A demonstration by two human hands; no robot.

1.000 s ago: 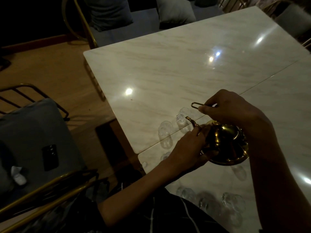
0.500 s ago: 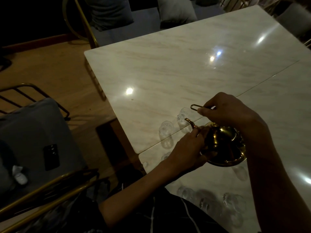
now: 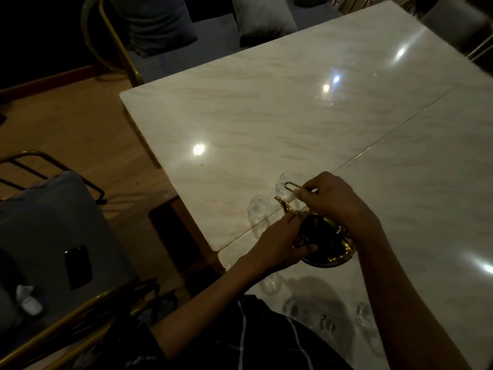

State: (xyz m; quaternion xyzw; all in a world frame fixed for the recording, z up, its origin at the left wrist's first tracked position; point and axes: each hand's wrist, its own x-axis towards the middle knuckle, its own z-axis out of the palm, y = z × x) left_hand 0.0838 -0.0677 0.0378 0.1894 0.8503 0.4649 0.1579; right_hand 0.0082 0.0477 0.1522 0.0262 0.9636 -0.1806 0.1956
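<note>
Clasping one brass pot point(image 3: 326, 241) with left grip point(image 3: 277, 241), pinching one wire loop point(image 3: 289, 185) with right grip point(image 3: 333, 198), beside two glasses point(image 3: 257, 209).

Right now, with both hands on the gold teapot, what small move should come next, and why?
Probably tip the teapot so its spout drops over the nearest glass. The right hand pinches the wire handle, the left hand grips the body, and the spout already points toward that glass.
</note>
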